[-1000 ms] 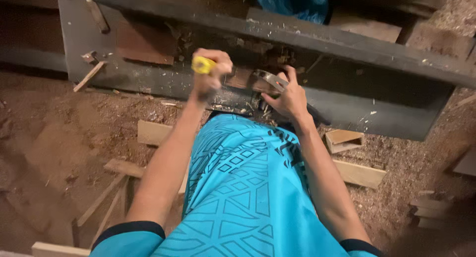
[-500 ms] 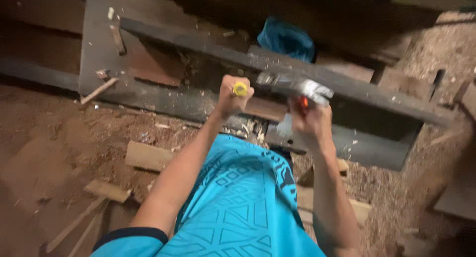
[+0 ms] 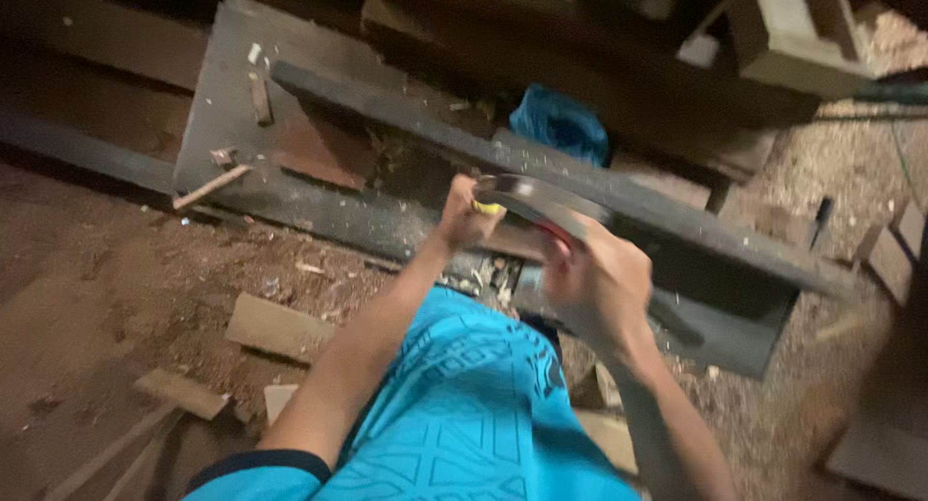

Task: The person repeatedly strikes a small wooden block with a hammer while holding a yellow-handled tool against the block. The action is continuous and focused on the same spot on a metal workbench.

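Your left hand (image 3: pixel 468 214) is closed around a yellow handle (image 3: pixel 487 208), and your right hand (image 3: pixel 597 286) grips the other end of the curved metal blade (image 3: pixel 537 197), held above the dark wooden beam (image 3: pixel 619 197); a blue cloth (image 3: pixel 561 124) lies behind it

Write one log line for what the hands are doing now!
left hand: shut on yellow handle | right hand: gripping metal tool | under them: dark plank | floor: wood offcuts
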